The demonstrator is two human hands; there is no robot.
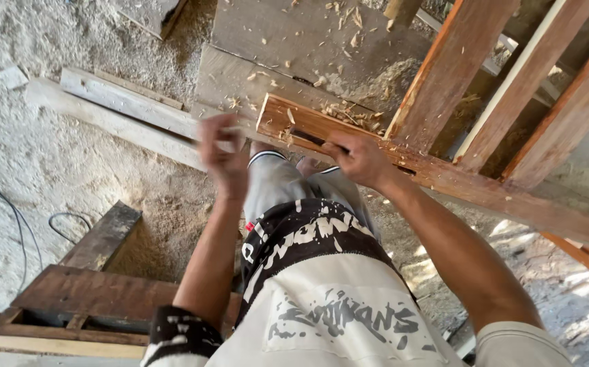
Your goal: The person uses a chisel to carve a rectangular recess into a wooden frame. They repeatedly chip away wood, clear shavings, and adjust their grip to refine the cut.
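Note:
My right hand [361, 160] lies on top of a reddish wooden beam [471, 187] that runs from the centre to the right edge. Its fingers are curled around a slim dark tool [318, 139] that lies along a slot in the beam's near end. Wood shavings [345, 112] are heaped around that end. My left hand [223, 155] is raised just left of the beam's end and is blurred by motion. Its fingers look curled, and whether it holds anything is hidden by the blur. My knees in grey trousers [281, 187] are below the beam.
Reddish slats [447, 71] rise from the beam at the upper right. Grey planks [124, 112] lie on the dusty floor at the left, with a grey board [301, 51] behind. A dark wooden frame [90, 292] sits at lower left, near a black cable [19, 224].

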